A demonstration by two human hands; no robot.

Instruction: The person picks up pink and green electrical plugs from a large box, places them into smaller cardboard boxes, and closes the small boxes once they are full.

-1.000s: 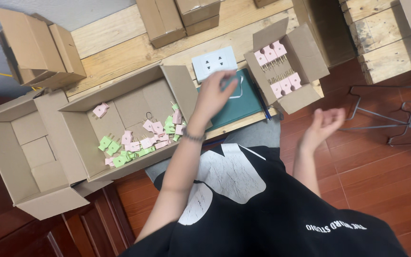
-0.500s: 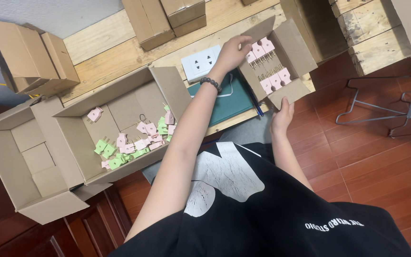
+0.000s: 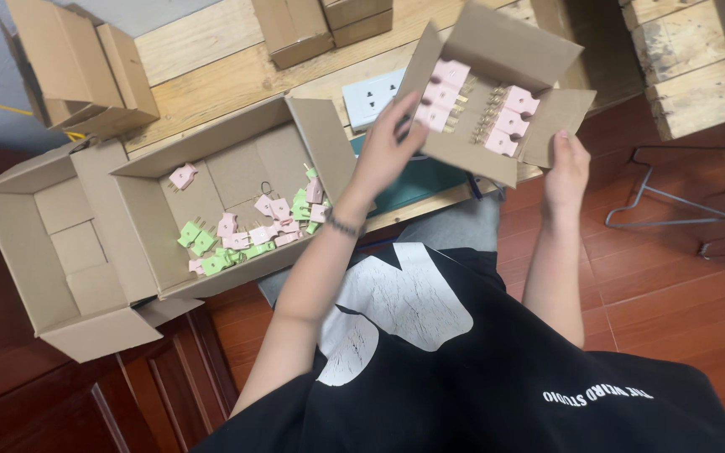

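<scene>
Head view: I see both hands on the small cardboard box (image 3: 497, 92), which is lifted off the tabletop (image 3: 211, 50) and tilted toward the camera. Left hand (image 3: 388, 147) grips the box's near-left edge, fingers curled over the rim and touching the pink plugs (image 3: 442, 88) in the left row; a dark band sits on that wrist. Right hand (image 3: 565, 164) clamps the box's near-right corner, thumb on the flap, fingers under it and out of sight. Both hands closed on the cardboard, not on any single plug as far as I can tell.

Inside the box: two rows of pink plugs, brass prongs pointing at the middle. Second row (image 3: 509, 122) lies just left of the right hand.

Just beyond the left hand's fingertips, a white socket plate (image 3: 371, 96) lies flat on the tabletop. Under the left hand, a dark green mat (image 3: 417, 180).

Left of the left forearm, a large open carton (image 3: 237, 189) holds loose pink and green plugs (image 3: 245, 235) heaped at its near side. Further left, an open carton (image 3: 60, 243) with nothing but its own flaps showing. Far left beyond it, a folded cardboard box (image 3: 77, 67). Two closed boxes (image 3: 320, 25) sit well beyond the hands at the tabletop's far edge.

Right of the right hand: red floor (image 3: 681, 277), a wire hanger (image 3: 681, 210) lying on it.
</scene>
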